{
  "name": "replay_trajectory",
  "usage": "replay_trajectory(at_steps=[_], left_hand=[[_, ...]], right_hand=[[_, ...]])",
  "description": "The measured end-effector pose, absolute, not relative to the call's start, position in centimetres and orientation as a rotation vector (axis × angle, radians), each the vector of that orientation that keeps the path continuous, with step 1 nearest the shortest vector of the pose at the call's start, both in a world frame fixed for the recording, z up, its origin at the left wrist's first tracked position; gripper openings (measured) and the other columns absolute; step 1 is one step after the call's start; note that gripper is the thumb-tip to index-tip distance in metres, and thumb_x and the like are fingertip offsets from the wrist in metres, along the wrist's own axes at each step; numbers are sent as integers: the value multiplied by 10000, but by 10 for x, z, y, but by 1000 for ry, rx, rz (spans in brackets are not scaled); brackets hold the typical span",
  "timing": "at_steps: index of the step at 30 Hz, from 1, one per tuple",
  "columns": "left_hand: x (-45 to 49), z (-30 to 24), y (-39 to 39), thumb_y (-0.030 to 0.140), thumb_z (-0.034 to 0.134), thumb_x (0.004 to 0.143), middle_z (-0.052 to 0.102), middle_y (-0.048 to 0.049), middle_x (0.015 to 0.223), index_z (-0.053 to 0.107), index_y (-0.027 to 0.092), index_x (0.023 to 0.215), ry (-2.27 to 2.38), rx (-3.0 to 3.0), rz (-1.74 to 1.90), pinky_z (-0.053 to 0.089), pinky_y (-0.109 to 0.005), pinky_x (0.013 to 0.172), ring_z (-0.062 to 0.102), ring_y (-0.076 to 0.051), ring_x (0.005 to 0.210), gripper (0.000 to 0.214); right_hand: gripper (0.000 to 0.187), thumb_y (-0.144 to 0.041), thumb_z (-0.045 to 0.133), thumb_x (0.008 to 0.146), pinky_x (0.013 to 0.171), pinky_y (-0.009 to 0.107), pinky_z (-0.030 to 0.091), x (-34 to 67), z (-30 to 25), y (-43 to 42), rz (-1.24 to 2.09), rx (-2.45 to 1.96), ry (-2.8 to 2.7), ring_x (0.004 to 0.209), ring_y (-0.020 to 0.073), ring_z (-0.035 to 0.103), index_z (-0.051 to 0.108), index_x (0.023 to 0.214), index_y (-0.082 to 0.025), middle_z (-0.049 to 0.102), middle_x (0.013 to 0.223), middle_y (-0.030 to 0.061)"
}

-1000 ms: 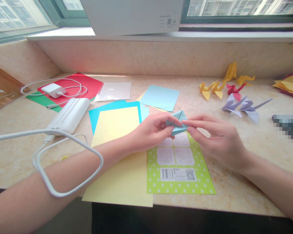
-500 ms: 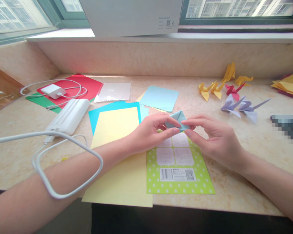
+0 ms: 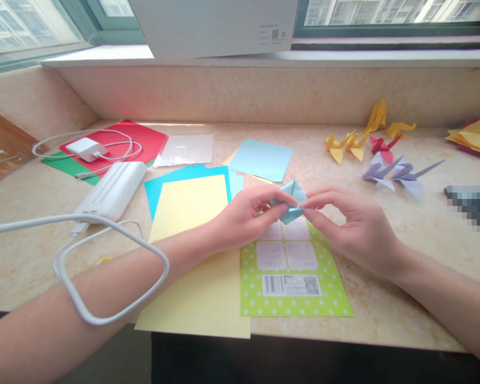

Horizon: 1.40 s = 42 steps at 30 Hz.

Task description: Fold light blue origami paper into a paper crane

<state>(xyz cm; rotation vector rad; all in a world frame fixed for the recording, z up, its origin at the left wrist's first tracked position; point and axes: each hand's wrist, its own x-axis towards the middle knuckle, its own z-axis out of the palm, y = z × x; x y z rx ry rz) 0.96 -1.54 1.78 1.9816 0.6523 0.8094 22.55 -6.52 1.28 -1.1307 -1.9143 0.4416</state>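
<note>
A small folded piece of light blue origami paper [image 3: 294, 193] is held up between my two hands, over the top of a green polka-dotted packet [image 3: 296, 306]. My left hand [image 3: 260, 210] pinches its left side between thumb and fingers. On its right side, the thumb and forefinger of my right hand [image 3: 346, 221] close on the edge. The paper shows a pointed upper part and a lower flap, with a crease across the middle. My fingertips hide part of both sides.
Yellow sheets [image 3: 196, 298] lie under my left forearm. A white power bank [image 3: 114, 189] and looping cable [image 3: 166, 266] are at left. Light blue squares [image 3: 264, 160] lie behind my hands. Yellow cranes [image 3: 356, 145], a red crane [image 3: 384, 146] and purple cranes [image 3: 408, 173] stand at right.
The lower part of the blue paper now shows as a flap pointing down below my fingertips. Both hands stay in nearly the same place, still pinching it.
</note>
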Motion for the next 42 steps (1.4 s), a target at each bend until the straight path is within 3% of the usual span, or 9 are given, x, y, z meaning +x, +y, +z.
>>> replay_trajectory(at_steps=[8, 17, 31, 42], left_hand=[[11, 17, -15, 164, 596, 906, 635, -63, 1012, 665, 163, 1036, 617, 1994, 836, 553, -238, 752, 618, -131, 911, 148], [10, 18, -14, 203, 682, 862, 638, -37, 926, 691, 184, 958, 668, 2126, 867, 496, -251, 725, 587, -135, 888, 98], [11, 15, -14, 122, 610, 870, 613, -60, 966, 680, 174, 1028, 627, 2085, 864, 529, -212, 684, 590, -144, 926, 181], [10, 10, -12, 179, 610, 898, 652, -69, 1031, 616, 175, 1113, 622, 1907, 819, 555, -244, 727, 633, -138, 874, 215]], right_hand=[[82, -204, 647, 878, 869, 374, 538, 225, 13, -67, 460, -1136, -1900, 928, 204, 688, 697, 911, -258, 734, 1022, 11], [94, -202, 632, 882, 847, 374, 536, 227, 12, -66, 496, -1124, -1955, 922, 205, 679, 679, 932, -265, 722, 1008, 10], [42, -262, 682, 874, 864, 359, 536, 227, 15, -65, 463, -1119, -2009, 941, 198, 674, 702, 909, -252, 705, 1052, 27], [93, -249, 657, 884, 847, 382, 558, 226, 14, -65, 478, -1126, -2030, 931, 212, 684, 725, 945, -260, 709, 1059, 39]])
